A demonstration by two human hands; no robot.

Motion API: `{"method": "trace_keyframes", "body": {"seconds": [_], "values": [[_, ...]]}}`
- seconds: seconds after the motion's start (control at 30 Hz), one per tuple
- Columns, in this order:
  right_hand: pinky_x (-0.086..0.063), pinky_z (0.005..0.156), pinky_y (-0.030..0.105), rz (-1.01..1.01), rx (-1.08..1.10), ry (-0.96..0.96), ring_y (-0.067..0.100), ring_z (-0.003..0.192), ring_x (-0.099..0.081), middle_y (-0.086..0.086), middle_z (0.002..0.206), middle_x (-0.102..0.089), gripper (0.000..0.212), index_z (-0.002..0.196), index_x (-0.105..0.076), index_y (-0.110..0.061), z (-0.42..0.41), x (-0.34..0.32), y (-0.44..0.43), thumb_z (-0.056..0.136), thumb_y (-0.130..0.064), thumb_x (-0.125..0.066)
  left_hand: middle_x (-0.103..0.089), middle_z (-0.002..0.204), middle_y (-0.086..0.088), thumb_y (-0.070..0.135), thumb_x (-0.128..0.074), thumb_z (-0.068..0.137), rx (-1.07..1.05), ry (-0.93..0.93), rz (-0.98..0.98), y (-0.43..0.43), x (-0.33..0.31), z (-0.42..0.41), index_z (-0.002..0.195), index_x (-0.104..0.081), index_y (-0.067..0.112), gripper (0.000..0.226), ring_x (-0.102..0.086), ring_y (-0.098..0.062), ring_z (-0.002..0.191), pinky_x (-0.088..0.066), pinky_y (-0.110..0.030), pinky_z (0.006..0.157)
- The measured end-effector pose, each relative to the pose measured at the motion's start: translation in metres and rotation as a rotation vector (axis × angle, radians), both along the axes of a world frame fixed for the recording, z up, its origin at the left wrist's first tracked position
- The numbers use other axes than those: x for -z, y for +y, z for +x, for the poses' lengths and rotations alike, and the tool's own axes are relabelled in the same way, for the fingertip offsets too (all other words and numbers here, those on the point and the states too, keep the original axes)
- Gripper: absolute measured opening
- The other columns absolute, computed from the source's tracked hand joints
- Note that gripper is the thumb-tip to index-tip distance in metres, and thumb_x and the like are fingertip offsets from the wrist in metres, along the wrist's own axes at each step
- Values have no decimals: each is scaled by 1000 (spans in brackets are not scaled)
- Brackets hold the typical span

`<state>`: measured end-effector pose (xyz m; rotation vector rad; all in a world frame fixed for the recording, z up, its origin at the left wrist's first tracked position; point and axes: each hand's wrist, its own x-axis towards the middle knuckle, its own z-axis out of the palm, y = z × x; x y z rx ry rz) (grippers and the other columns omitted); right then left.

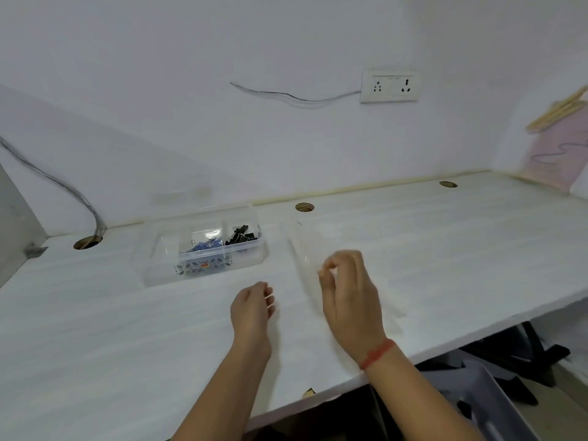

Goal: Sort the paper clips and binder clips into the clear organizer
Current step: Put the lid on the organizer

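The clear organizer sits at the back left of the white desk. Its middle compartment holds blue paper clips, and the right one holds black binder clips. To its right lies a faint clear lid, hard to make out. My right hand, with a red band on the wrist, hovers over the lid with thumb and fingertips pinched together. Whether it grips the lid's edge is not clear. My left hand rests above the desk in front of the organizer, fingers curled in, with nothing visible in it.
The white desk has round cable holes along its back edge, one with a grey cable running into it. A wall socket is above. The desk's front edge runs diagonally at right, with dark items and a grey bin below.
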<state>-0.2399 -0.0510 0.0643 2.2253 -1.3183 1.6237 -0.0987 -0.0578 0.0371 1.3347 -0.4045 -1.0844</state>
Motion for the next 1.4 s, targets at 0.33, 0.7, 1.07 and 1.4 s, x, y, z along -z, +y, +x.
{"method": "trace_keyframes", "body": {"seconds": [0.33,0.7,1.07,1.4], "values": [[-58,66,40,251,-168,-839,20,66,-65,-6,71,-60,12,88,-58,-13,-9,-96,-12,95,-19,-50,-64,86,-9,31,-58,90,111,-100,-58,9,13,56,88,-62,8,23,-59,-22,73,-48,-35,73],[-50,46,25,1046,-258,-635,17,48,-53,6,83,-62,27,106,-59,-10,31,1,-39,99,-21,-35,-49,73,-8,7,-48,85,-331,-378,-24,17,-4,158,97,-56,2,15,-41,-24,63,-33,-26,55],[-35,108,29,792,-69,-605,19,131,-45,2,140,-52,43,137,-49,-11,154,0,-151,95,-13,-39,-55,104,1,8,-43,87,-442,-441,-96,-46,-19,211,117,-53,9,32,-52,-15,84,-38,-23,65],[-32,110,31,859,-15,-554,24,136,-42,7,146,-47,44,139,-45,-7,179,28,-197,95,-8,-40,-66,109,-12,14,-43,89,-492,-709,174,-89,-9,243,113,-61,3,32,-56,-29,96,-44,-39,85]]}}
